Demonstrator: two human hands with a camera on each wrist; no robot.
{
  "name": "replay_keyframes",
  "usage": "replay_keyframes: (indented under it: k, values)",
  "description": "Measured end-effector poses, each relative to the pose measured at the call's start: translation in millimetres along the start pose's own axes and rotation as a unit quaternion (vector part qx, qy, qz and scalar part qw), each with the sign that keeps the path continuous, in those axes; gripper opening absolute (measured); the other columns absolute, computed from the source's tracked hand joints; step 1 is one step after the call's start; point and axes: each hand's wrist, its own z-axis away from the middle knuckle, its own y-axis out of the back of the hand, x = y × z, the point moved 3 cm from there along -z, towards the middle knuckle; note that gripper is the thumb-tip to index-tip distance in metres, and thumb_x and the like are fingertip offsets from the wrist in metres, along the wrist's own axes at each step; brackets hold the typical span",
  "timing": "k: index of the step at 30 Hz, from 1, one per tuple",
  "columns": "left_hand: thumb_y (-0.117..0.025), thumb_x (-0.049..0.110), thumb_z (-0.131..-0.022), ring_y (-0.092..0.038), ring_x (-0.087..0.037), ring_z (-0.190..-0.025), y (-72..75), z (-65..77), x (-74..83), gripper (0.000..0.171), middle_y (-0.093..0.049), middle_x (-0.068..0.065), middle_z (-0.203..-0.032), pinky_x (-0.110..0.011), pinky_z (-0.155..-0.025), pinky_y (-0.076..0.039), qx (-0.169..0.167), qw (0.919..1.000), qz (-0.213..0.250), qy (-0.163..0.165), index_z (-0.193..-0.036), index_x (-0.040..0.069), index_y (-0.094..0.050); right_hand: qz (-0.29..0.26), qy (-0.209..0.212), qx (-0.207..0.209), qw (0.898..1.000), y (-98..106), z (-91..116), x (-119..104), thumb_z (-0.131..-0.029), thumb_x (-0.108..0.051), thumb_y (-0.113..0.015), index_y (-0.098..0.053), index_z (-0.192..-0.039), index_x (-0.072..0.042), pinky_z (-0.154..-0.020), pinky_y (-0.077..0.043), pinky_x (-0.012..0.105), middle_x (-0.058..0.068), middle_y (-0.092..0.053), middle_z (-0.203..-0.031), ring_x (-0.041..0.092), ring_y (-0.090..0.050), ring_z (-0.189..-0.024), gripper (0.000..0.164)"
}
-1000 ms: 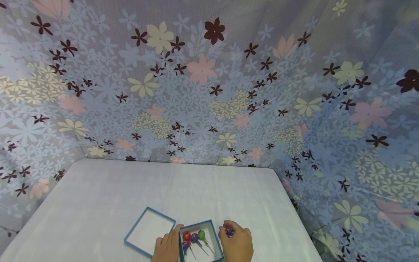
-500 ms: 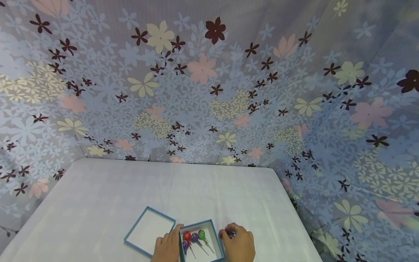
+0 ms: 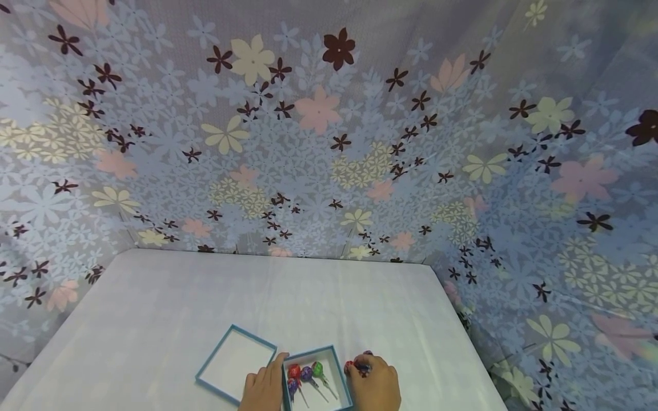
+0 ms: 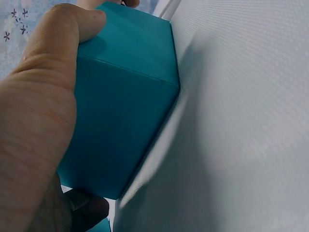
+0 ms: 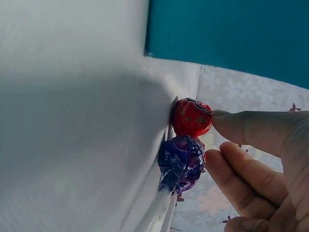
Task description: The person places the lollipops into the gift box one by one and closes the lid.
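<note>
A teal box (image 3: 342, 375) with a white inside stands on the table, holding several lollipops (image 3: 307, 374) in red, purple and green wrappers. My left hand (image 3: 264, 383) grips its left side; in the left wrist view the thumb lies along one outer wall (image 4: 130, 43) and fingertips reach another side. Right of the box, my right hand (image 3: 377, 385) is over more lollipops on the table. In the right wrist view its thumb touches a red lollipop (image 5: 190, 117), with fingertips beside a purple lollipop (image 5: 181, 162). Nothing shows between thumb and fingertips.
The box's teal-edged lid (image 3: 233, 364) lies left of the box, white inside up. A white cloth covers the table (image 3: 288, 302). Behind it and at the sides hangs a flowered curtain (image 3: 308, 171).
My right hand has shifted slightly down and to the right over the loose lollipops, and a red one and a farther one show more now. My left hand and the box stay put.
</note>
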Motion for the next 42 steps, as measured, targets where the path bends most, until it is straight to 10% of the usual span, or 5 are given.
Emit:
replay_keyframes:
  k: [16,29,36,42]
  values:
    - [-0.058,0.087,-0.068,-0.042,-0.015,-0.08,6.1,-2.8,2.0,0.112,-0.058,-0.005,-0.118,-0.033,-0.07,-0.027,-0.069,0.9971,0.028,0.015,-0.142,0.006,-0.037,0.011,0.016,-0.01,1.0,-4,4,2,-0.068,-0.023,-0.09,-0.078,-0.084,-0.018,-0.063,-0.048,0.038,-0.004,-0.07,-0.08,0.017,-0.054,-0.072,0.02]
    - [-0.064,0.037,-0.088,-0.042,-0.011,-0.076,-1.4,-0.2,5.5,0.062,-0.058,0.001,-0.104,-0.029,-0.067,-0.025,0.022,0.9994,-0.019,-0.018,-0.138,0.008,-0.04,0.019,0.022,-0.021,0.999,-2,5,6,-0.067,-0.019,-0.089,-0.079,-0.085,-0.016,-0.064,-0.05,0.043,0.001,-0.072,-0.085,0.022,-0.057,-0.075,0.021]
    - [-0.067,0.03,-0.086,-0.04,-0.01,-0.074,-2.9,0.2,5.1,0.061,-0.055,0.003,-0.097,-0.028,-0.065,-0.025,0.056,0.9972,-0.036,-0.035,-0.136,0.007,-0.04,0.039,-0.002,-0.04,0.998,4,2,8,-0.069,-0.022,-0.088,-0.079,-0.09,-0.015,-0.069,-0.051,0.047,0.003,-0.072,-0.089,0.025,-0.06,-0.08,0.023]
    - [-0.067,0.048,-0.084,-0.042,-0.013,-0.077,1.9,0.2,4.2,0.074,-0.057,-0.001,-0.104,-0.029,-0.068,-0.027,0.022,0.9992,-0.013,-0.03,-0.138,0.005,-0.038,0.055,-0.026,-0.073,0.995,7,0,9,-0.071,-0.024,-0.087,-0.078,-0.092,-0.009,-0.078,-0.052,0.051,0.01,-0.072,-0.092,0.033,-0.066,-0.087,0.028]
